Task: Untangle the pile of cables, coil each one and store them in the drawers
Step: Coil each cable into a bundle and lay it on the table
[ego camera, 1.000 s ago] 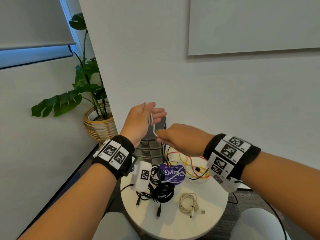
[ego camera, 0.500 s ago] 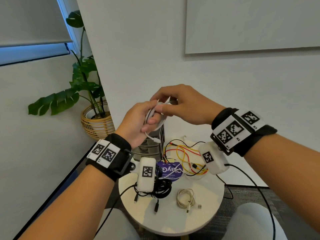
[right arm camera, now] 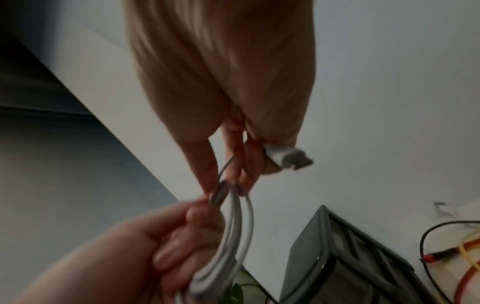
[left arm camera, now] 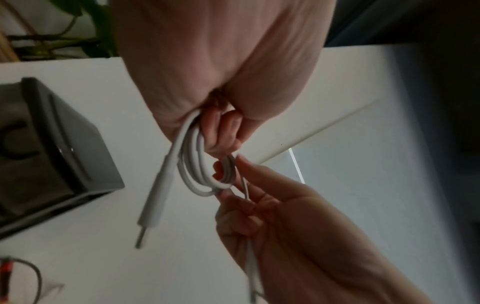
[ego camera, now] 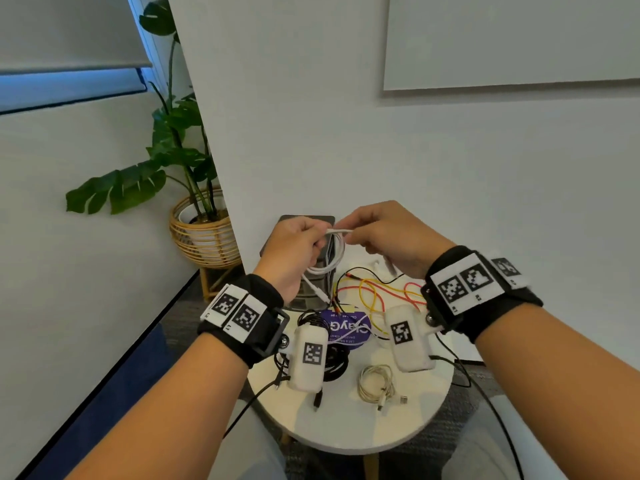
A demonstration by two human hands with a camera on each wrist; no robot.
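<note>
My left hand (ego camera: 317, 239) grips a white cable (ego camera: 330, 261) gathered into several loops, with one plug end hanging down (left arm camera: 153, 205). My right hand (ego camera: 351, 233) pinches the same cable at the top of the coil, and its USB plug (right arm camera: 291, 159) sticks out between the fingers. Both hands hover above the grey drawer unit (ego camera: 308, 294) at the back of the round table. The left wrist view shows the loops (left arm camera: 200, 176) pressed between my left fingers and the right hand's fingertips (left arm camera: 241, 162). The drawer fronts are mostly hidden behind my hands.
On the round white table (ego camera: 346, 434) lie a tangled black cable pile (ego camera: 332, 356), a coiled beige cable (ego camera: 375, 384), red and yellow wires (ego camera: 374, 292) and a purple round label (ego camera: 346, 329). A potted plant in a wicker basket (ego camera: 204, 233) stands to the left, beside the wall.
Both hands came down from in front of the wall to just above the drawer unit. My right hand moved from over the left hand to its right side, still on the cable.
</note>
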